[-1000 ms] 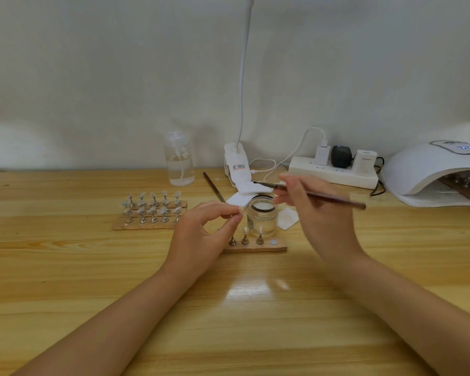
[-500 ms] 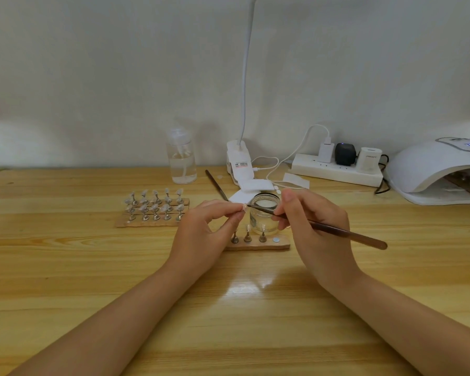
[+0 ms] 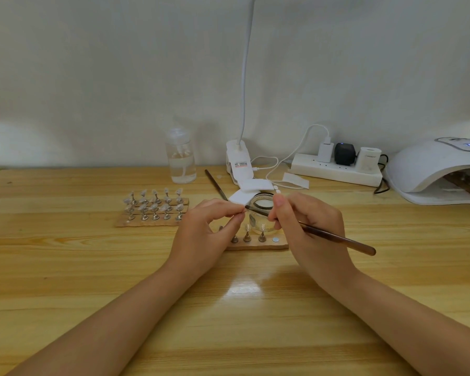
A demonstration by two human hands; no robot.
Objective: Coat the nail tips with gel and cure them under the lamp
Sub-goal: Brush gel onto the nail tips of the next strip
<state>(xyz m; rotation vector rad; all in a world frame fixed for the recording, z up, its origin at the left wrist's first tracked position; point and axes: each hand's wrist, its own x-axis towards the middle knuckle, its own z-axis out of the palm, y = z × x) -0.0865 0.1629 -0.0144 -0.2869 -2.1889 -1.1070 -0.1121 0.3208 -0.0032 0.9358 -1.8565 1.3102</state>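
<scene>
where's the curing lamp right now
In the head view the white curing lamp sits at the far right of the table, just right of the power strip, with a wooden strip of holders under its dome.

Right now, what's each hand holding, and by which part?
Right hand grips the brush mid-handle. Left hand pinches something small at its fingertips, probably a nail tip; too hidden to tell where.

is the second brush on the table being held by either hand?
No. The spare brush lies on the table behind the left hand, untouched; the right hand grips a different brush.
</scene>
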